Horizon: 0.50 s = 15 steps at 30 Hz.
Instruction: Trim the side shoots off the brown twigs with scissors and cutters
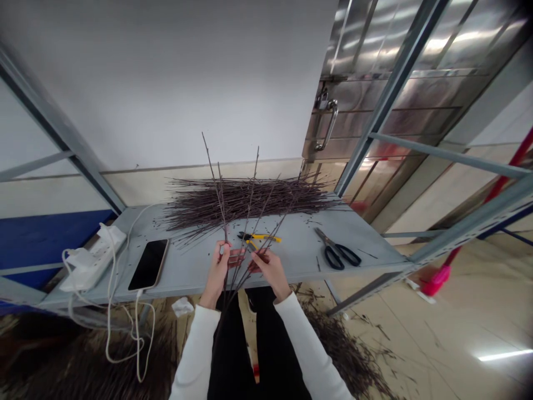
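My left hand point(219, 262) is closed around the lower part of a few thin dark twigs point(221, 203) that stand up in front of me. On the other side, my right hand point(267, 268) pinches more of these twigs, which fan out to the upper right. The stems cross below my hands, over my lap. Just beyond my hands, yellow-handled pliers point(266, 237) lie on the grey shelf point(291, 261). Behind them a large pile of dark twigs point(245, 200) stretches along the back. Black-handled scissors point(338, 251) rest to the right of my right hand.
At the left of the shelf lie a phone point(149, 264) on a white cable and a white power strip point(96, 258). Grey metal posts point(391, 94) frame the shelf. More twigs point(341, 350) cover the floor below. A pink broom point(436, 279) stands at right.
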{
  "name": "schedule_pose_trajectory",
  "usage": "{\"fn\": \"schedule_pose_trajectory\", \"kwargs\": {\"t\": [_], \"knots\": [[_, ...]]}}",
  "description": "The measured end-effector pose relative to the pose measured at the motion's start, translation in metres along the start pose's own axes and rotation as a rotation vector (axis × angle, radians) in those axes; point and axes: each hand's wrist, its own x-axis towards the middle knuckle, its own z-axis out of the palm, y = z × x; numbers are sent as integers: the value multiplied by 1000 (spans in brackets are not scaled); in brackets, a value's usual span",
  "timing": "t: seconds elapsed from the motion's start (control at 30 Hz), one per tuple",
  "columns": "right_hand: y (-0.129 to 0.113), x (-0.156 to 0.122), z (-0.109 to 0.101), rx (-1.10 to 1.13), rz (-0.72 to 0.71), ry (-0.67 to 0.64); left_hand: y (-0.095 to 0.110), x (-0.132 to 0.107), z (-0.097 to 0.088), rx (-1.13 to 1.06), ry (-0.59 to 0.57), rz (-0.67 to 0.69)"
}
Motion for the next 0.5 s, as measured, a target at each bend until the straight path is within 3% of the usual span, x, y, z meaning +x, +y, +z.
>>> {"fn": "schedule_pose_trajectory", "kwargs": {"t": [0.13, 0.23, 0.37, 0.5], "knots": [[1, 2, -30, -172, -23, 74, 0, 0, -3, 9, 8, 11], [-6, 6, -80, -354, -84, 258, 0, -1, -2, 11, 8, 10], [-16, 13, -159, -658, -140, 610, 1, -3, 0, -3, -2, -1], [-11, 19, -206, -904, -119, 746, 1, -3, 1, -28, -22, -16]]}}
